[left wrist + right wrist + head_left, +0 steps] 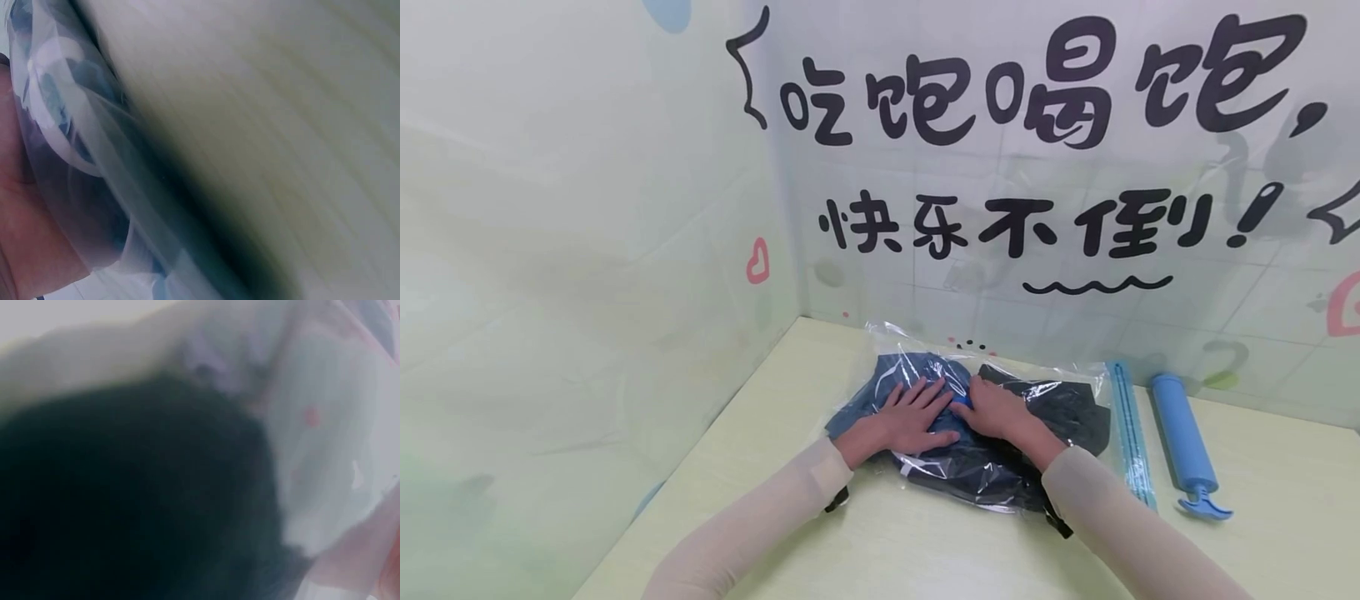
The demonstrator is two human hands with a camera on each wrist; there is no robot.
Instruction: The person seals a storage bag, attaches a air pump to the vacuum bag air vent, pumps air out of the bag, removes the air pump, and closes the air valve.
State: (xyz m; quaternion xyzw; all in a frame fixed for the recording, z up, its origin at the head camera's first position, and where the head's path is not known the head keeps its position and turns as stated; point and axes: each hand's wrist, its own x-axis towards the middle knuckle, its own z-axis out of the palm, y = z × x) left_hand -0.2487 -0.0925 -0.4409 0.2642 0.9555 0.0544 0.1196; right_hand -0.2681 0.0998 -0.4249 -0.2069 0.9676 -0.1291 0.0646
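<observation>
A clear vacuum storage bag (887, 337) lies on the table with folded clothes inside. Blue clothing (857, 396) fills its left part, and dark clothing (1075, 412) its right and front. My left hand (910, 421) rests on the bag over the blue clothing, fingers spread. Beside it, my right hand (1000, 408) has curled fingers and thumb at a bright blue valve cap (961, 401), which it appears to pinch and partly hides. The left wrist view shows the bag's side (112, 156) beside the palm. Dark cloth (137, 500) blurs across the right wrist view.
A blue hand pump (1183, 433) with a T-shaped handle lies right of the bag. The bag's blue zip strip (1131, 433) runs along its right edge. Printed wall sheets stand behind and left of the pale table (880, 550).
</observation>
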